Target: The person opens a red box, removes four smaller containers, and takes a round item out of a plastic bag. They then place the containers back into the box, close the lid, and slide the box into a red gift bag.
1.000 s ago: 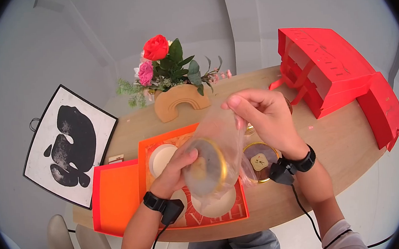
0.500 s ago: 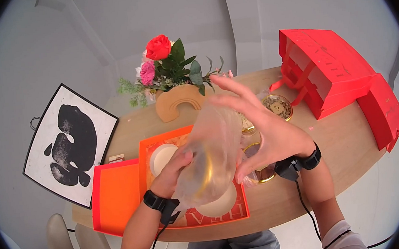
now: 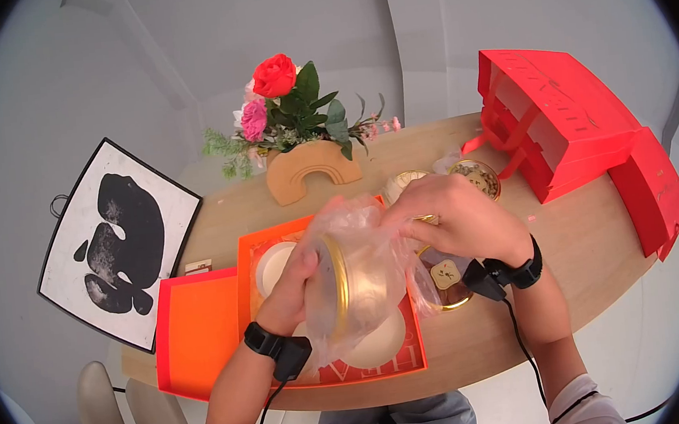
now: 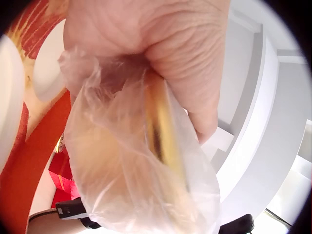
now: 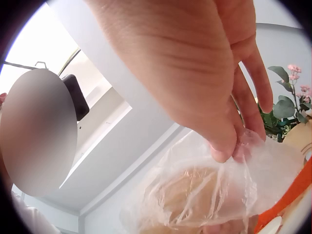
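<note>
Head view: jar [image 3: 364, 285], gold band [image 3: 341, 284] round it, inside a clear plastic bag [image 3: 352, 216], held above the orange box [image 3: 419, 350] by the tabletop's [image 3: 582, 266] near edge. Left hand [image 3: 288, 293] grips jar through film; right hand [image 3: 462, 215] pinches bag. Judgement: jar fairly light, stiff, possibly brittle; film soft, slippery. Best hold: round the sides. Second jar [image 3: 446, 274] right of box; red carton [image 3: 563, 113], tabletop's far right.

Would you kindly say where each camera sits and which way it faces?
Head: on the person's head, facing forward and down at the table; left hand, right hand, forearms show.
Left wrist: worn there, facing the plastic bag; left hand shows.
Right wrist: worn there, facing the plastic bag; right hand, blurred head show.
All three show the plastic bag.
</note>
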{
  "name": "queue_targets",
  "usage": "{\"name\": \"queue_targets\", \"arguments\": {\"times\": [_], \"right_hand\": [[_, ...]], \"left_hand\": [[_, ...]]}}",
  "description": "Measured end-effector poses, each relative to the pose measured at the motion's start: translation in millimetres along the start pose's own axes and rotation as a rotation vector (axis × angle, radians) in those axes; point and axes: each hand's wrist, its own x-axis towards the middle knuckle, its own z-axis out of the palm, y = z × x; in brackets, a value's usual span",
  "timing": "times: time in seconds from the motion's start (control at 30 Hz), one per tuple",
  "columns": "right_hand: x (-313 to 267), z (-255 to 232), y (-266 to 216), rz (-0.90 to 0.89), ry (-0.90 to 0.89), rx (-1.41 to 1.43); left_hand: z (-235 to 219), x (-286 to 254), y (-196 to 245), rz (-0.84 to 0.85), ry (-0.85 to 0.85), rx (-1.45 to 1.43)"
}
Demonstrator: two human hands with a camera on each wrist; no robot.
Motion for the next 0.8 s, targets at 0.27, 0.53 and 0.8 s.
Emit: {"name": "queue_targets", "arguments": {"times": [0.27, 0.53, 0.8], "right_hand": [[1.9, 29.6, 2.7, 0.042, -0.075, -0.043], [0.9, 31.4, -6.5, 0.095, -0.134, -0.106], [1.5, 29.6, 2.1, 0.073, -0.041, 0.154]], "left_hand": [[-8.0, 6.4, -3.8, 0.144, -0.004, -0.094], [-18.1, 2.9, -9.4, 0.106, 0.046, -0.078], [-29.8, 6.2, -16.1, 0.101, 0.063, -0.027]]}}
